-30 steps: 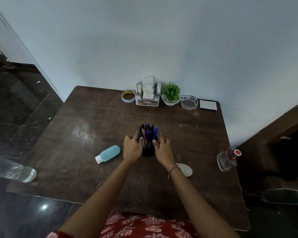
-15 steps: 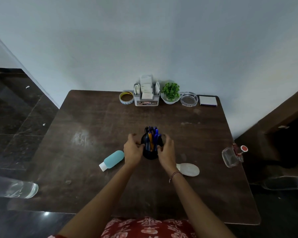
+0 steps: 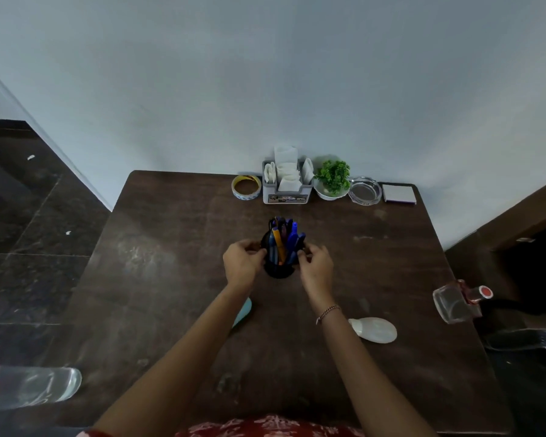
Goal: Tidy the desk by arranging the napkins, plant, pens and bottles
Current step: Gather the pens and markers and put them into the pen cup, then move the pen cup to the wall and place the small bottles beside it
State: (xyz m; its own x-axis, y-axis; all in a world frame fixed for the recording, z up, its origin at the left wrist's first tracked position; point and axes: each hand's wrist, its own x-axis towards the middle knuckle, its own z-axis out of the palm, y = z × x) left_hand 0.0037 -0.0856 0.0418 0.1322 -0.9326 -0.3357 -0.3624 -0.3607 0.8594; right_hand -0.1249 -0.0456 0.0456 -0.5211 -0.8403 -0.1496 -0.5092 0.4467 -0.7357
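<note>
Black pen holder [image 3: 279, 272] at frame centre, clasped on either side by left hand [image 3: 242, 263] and right hand [image 3: 318, 269] — loaded with tall pens [image 3: 281, 239], it could tip and spill them if pushed unevenly across the desk [image 3: 171, 279].

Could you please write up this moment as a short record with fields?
hands: left hand and right hand grip the pen holder from either side
pen holder: upright at the desk centre, full of pens
back row: tape roll, napkin holder, plant, glass ashtray, notepad, along the wall
bottles: blue bottle mostly hidden behind the left forearm; clear bottle lying near-left; glass bottle at right edge
</note>
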